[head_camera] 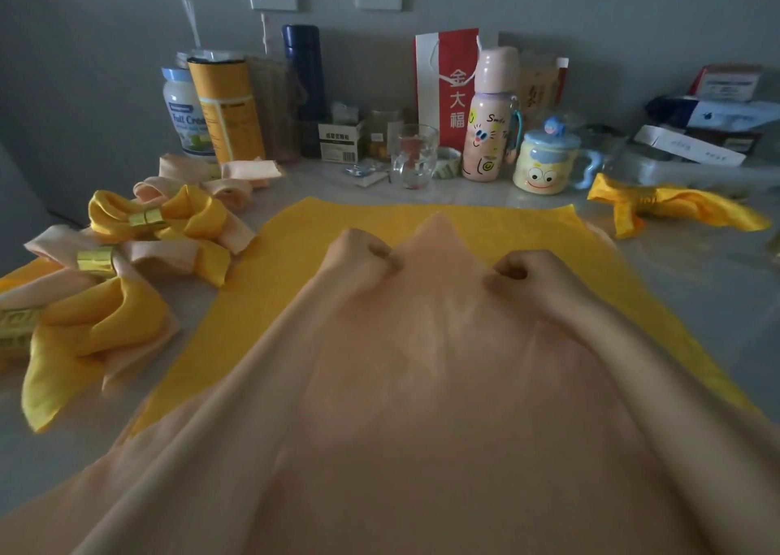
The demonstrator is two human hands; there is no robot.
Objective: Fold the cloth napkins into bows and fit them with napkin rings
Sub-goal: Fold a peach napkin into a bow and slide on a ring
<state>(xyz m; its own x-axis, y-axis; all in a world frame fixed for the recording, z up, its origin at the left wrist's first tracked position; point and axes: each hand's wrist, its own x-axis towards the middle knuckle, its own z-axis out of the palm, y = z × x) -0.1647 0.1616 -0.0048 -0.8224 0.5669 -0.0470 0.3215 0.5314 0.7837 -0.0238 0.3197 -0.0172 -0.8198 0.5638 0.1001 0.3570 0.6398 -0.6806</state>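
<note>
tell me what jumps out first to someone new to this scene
A big peach napkin fills the centre, pinched near its far corner by the left hand and right hand. Under it a yellow napkin lies flat. Finished bows with gold rings lie at the left.

The left hand (363, 259) and right hand (529, 276) sit close together, fingers curled, each pinching the peach napkin (401, 385). The right forearm enters from lower right.
</note>
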